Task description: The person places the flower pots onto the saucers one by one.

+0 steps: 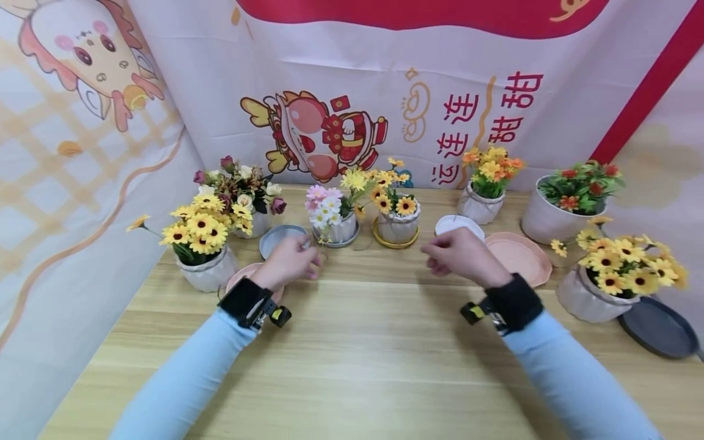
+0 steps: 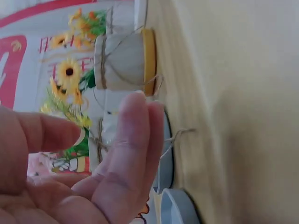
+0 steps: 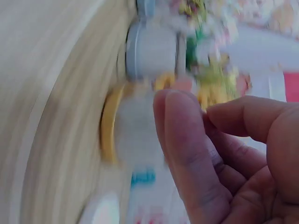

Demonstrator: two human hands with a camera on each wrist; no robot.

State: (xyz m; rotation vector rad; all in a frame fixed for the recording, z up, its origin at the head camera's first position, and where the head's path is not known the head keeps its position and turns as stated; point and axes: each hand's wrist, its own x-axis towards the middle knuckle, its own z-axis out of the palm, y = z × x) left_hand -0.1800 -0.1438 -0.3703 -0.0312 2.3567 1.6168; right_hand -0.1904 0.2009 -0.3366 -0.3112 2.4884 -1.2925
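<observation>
My left hand hovers above the table near a grey-blue saucer and a pink saucer. Its thumb and fingers are apart with nothing between them in the left wrist view. On the other side, my right hand is held loosely bent and bare, in front of a white saucer and left of a pink scalloped plate. Between and beyond the hands stand a pot of pink and white flowers on a grey saucer and a pot of small sunflowers on a yellow saucer.
At left are a yellow daisy pot and a pot of purple and white roses. To the right stand an orange flower pot, a red flower pot, a large yellow daisy pot and a dark saucer. A printed cloth hangs behind.
</observation>
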